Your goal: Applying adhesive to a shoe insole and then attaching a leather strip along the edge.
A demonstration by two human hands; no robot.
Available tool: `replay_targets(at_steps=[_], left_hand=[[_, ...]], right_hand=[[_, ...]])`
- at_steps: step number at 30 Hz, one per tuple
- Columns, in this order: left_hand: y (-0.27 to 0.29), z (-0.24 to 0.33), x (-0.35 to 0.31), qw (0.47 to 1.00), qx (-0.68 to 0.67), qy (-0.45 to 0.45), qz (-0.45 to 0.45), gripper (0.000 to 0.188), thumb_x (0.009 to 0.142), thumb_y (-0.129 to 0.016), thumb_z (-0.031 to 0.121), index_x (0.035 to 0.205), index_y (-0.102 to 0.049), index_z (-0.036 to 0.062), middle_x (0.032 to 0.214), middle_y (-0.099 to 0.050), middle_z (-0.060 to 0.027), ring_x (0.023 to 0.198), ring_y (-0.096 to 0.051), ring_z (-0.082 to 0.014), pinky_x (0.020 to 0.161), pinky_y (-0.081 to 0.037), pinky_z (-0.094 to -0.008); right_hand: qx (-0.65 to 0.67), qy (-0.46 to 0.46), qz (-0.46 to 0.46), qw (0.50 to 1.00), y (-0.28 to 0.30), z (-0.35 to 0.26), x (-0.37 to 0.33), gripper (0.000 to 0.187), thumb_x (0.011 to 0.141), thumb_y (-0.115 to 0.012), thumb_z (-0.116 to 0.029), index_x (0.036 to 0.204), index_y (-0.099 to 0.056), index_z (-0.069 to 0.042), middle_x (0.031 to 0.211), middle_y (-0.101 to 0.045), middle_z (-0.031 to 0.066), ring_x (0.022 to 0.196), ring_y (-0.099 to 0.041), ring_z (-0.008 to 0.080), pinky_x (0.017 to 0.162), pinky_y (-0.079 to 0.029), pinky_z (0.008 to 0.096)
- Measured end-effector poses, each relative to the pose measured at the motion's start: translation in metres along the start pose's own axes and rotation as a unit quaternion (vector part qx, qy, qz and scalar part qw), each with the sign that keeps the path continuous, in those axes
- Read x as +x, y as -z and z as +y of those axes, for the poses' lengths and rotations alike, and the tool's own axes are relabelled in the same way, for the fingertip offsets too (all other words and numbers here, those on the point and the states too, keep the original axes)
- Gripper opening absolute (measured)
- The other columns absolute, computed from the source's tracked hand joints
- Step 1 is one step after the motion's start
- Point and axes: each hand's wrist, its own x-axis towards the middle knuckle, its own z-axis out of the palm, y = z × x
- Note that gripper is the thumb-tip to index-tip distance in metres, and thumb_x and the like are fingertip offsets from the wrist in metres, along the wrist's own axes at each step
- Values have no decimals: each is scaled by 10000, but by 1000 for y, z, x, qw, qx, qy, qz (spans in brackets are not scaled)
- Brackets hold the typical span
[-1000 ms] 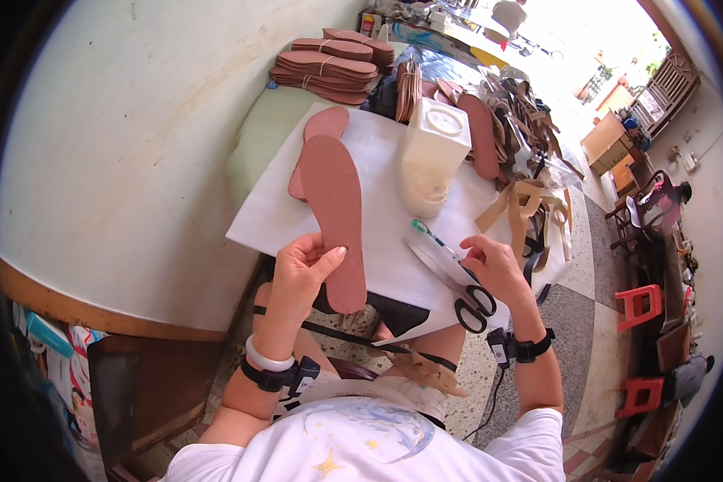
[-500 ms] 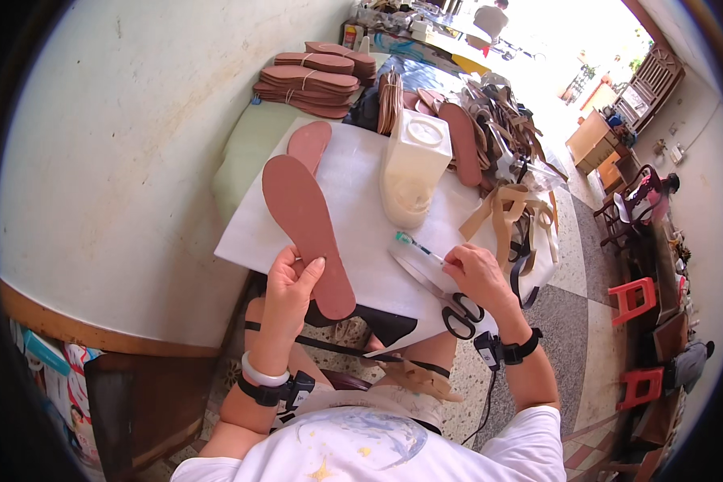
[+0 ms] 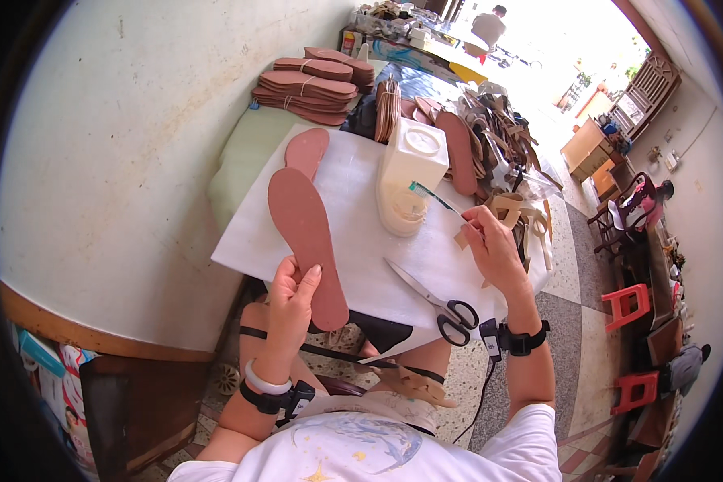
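My left hand (image 3: 291,296) pinches a reddish-brown shoe insole (image 3: 307,233) near its lower end, thumb on top, and holds it tilted over the white board. Another insole (image 3: 307,153) lies on the board, partly covered by the held one. In my right hand (image 3: 490,245) is a toothbrush (image 3: 435,196) with a green-and-white bristle head. Its head is at the cut-open side of a whitish plastic bottle (image 3: 414,165), which lies on the board and holds something pale. Scissors with black handles (image 3: 435,303) rest on the board near my right wrist.
Bundled stacks of insoles (image 3: 307,84) sit at the back left, by the wall. Tan and dark straps (image 3: 512,213) are heaped along the right side of the white board (image 3: 253,233). Red stools (image 3: 625,305) and other people are farther off to the right.
My right hand has lifted and moved away from me, bringing the toothbrush head from beside the scissors up to the bottle. The held insole has shifted only slightly.
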Motion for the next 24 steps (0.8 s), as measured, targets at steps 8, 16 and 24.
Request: replay_targets(at_steps=[8, 16, 24], left_hand=[[1, 3, 5, 997, 59, -44, -19, 195, 967, -545, 157, 1061, -543, -14, 902, -603, 0, 753, -510, -16, 661, -425, -170], [-12, 32, 24, 987, 105, -106, -54, 196, 968, -545, 159, 1066, -555, -10, 872, -597, 15, 722, -488, -5, 631, -400, -158], [-13, 34, 25, 985, 112, -122, -42, 198, 968, -549, 169, 1061, -560, -5, 855, -592, 25, 707, -478, -5, 615, -388, -155]], right_hand=[[-134, 32, 20, 990, -4, 2, 12, 167, 838, -575, -76, 981, -629, -9, 911, -626, 156, 861, -609, 327, 775, -468, 393], [-200, 38, 24, 979, -10, -1, 14, 152, 831, -602, -85, 969, -644, -36, 921, -624, 130, 922, -603, 320, 803, -474, 408], [-218, 35, 16, 975, -13, 0, 13, 159, 823, -614, -79, 972, -648, -39, 940, -631, 121, 938, -601, 317, 810, -475, 411]])
